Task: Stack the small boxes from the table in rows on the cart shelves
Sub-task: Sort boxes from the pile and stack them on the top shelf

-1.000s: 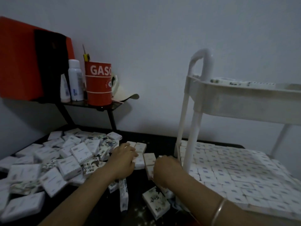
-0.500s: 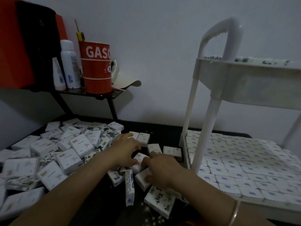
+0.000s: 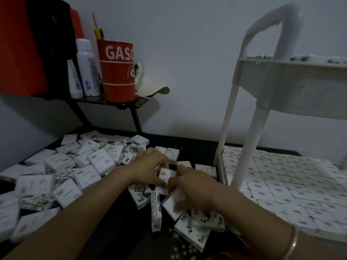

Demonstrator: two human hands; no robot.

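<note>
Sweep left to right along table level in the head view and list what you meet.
Loose pile of small boxes → left hand → right hand → white cart post → neat rows of shelved boxes.

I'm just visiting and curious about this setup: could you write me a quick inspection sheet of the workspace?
Surface: dark table, mostly covered.
Job's things: loose heap of small white cardboard boxes at left; white plastic cart at right, lower shelf packed with rows of boxes, upper shelf holding some.
Clutter: red cylindrical tin lettered GASO, white spray bottle, small white tube and beige cap on a black raised shelf.
Grippers: none; bare left hand grips a dotted-edge box, right hand grips a tilted box beside it; metal bangle on right wrist.
Cables: nothing seen.
Surroundings: plain pale wall, dim light.
</note>
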